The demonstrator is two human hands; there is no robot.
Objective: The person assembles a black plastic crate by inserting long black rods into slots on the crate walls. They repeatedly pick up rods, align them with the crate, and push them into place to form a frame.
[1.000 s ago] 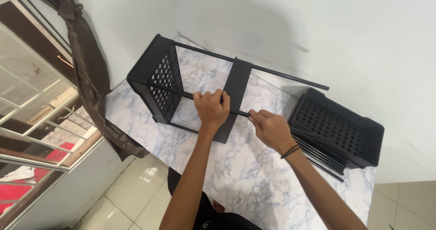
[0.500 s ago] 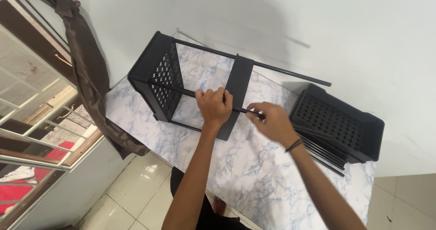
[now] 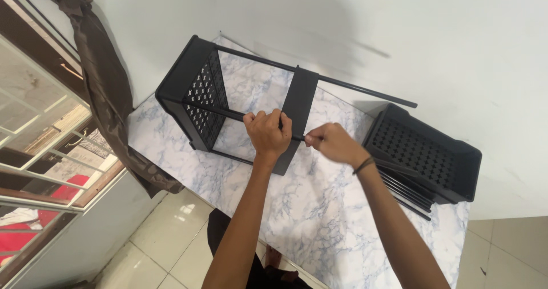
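Left hand (image 3: 267,134) clamps the rack (image 3: 197,98)'s rod (image 3: 228,113); rod runs ten-to-four; right hand (image 3: 334,143), fingers pinched on its end, at three o'clock.

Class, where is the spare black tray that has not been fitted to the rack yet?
In the head view the spare tray lies at the right end of the marble table, against the wall, on loose black rods, right of the right hand.

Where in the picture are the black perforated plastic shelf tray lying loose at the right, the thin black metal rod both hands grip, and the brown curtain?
black perforated plastic shelf tray (image 3: 421,151), head view, on its perforated floor.
thin black metal rod (image 3: 220,111), head view, on its bare stretch left of the left hand.
brown curtain (image 3: 105,89), head view, on its hanging folds.
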